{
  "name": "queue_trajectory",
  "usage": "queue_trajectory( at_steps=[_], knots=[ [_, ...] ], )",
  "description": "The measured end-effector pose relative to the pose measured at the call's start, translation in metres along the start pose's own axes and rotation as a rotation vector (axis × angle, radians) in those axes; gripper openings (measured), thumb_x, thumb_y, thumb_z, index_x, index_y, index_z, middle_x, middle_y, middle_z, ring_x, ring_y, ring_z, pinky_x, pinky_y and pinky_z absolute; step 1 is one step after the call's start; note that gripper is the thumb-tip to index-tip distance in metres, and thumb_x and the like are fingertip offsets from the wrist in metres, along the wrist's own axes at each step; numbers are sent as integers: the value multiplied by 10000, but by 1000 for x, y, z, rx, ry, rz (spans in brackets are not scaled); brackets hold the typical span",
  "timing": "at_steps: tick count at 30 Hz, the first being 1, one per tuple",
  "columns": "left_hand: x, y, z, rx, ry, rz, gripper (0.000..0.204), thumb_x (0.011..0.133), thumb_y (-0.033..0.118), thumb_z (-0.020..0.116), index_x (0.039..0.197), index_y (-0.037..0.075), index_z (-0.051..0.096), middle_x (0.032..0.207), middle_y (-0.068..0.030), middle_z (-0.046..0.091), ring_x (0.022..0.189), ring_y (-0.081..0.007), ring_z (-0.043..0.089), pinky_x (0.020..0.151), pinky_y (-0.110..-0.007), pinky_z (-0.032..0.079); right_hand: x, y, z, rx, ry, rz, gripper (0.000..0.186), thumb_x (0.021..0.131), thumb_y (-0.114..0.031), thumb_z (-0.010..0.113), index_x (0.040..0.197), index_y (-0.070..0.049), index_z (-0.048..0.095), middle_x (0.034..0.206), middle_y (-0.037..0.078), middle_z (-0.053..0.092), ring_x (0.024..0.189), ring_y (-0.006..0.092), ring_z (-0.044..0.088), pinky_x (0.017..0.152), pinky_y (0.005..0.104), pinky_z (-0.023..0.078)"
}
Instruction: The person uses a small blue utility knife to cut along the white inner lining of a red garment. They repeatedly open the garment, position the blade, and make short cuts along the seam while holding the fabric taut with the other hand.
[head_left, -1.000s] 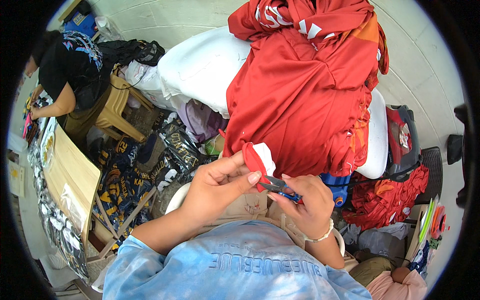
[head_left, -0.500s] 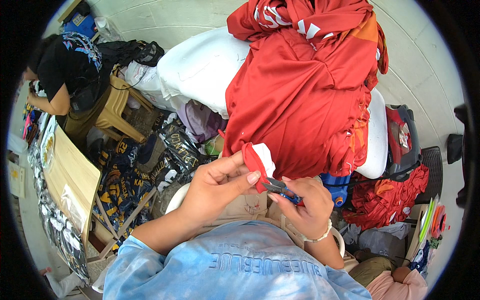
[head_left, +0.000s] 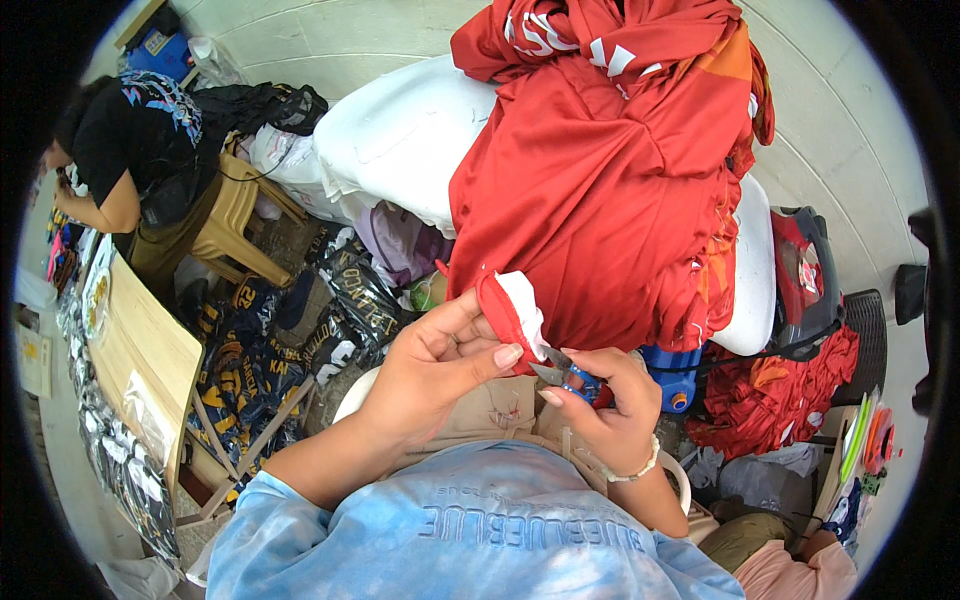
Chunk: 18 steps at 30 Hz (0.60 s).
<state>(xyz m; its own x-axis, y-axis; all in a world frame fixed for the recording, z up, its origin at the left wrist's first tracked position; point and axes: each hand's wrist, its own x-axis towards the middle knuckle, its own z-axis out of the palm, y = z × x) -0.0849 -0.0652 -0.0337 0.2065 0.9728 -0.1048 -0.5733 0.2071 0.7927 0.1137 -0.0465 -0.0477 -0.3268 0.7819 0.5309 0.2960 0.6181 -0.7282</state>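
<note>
My left hand (head_left: 440, 365) pinches the edge of a red fabric piece with a white inner side (head_left: 507, 312), thumb in front and fingers behind. In my right hand (head_left: 608, 400) is a small pair of thread snips (head_left: 572, 380) with blue handles. Their blades stand apart, tips pointing left at the lower end of the folded fabric. Just beyond my hands a large heap of red jerseys (head_left: 590, 200) with orange and white parts lies over a white padded surface (head_left: 410, 130). Whether the held piece joins the heap is hard to see.
At the left a person in a black shirt (head_left: 165, 150) bends forward by a tan plastic stool (head_left: 240, 220). Dark printed garments (head_left: 250, 350) cover the floor near a wooden board (head_left: 140, 340). More red garments (head_left: 775, 400) lie at right, below a grey-red case (head_left: 805, 280).
The snips have opened wider and backed slightly away from the fabric's lower end. My left hand and the fabric have shifted a little to the left.
</note>
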Motion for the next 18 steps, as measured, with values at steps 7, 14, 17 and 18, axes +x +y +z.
queue_trajectory(
  at_steps=[7, 14, 17, 18],
  knots=[
    [0, -2, 0, -11, -23, 8, 484, 883, -15, 595, 1337, -16, 428, 1189, -69, 593, 1095, -135, 559, 966, -293, 433, -4, 1, 7, 63, 23, 9, 340, 676, -92, 822, 948, 5, 643, 655, 71, 589, 553, 136, 563, 494, 243, 420],
    [0, -7, 0, 68, -25, 58, 500, 877, 8, 594, 1344, -2, 418, 1197, -124, 593, 1100, -199, 580, 958, -354, 458, -4, -3, 4, 56, 17, 27, 321, 691, -91, 812, 948, 4, 645, 648, 73, 582, 548, 141, 557, 492, 245, 417],
    [0, -9, 0, 58, -25, 64, 493, 878, 16, 596, 1339, -1, 424, 1200, -121, 592, 1104, -197, 577, 965, -351, 451, -5, -5, 4, 58, 31, 33, 317, 693, -92, 811, 946, 5, 646, 655, 78, 588, 550, 145, 559, 494, 246, 418],
    [0, -9, 0, 55, -24, 65, 490, 878, 19, 597, 1337, 0, 426, 1203, -119, 590, 1108, -195, 575, 967, -351, 449, -5, -5, 5, 58, 39, 33, 316, 694, -93, 811, 945, 6, 647, 659, 80, 591, 551, 147, 560, 495, 246, 418]
  ],
)
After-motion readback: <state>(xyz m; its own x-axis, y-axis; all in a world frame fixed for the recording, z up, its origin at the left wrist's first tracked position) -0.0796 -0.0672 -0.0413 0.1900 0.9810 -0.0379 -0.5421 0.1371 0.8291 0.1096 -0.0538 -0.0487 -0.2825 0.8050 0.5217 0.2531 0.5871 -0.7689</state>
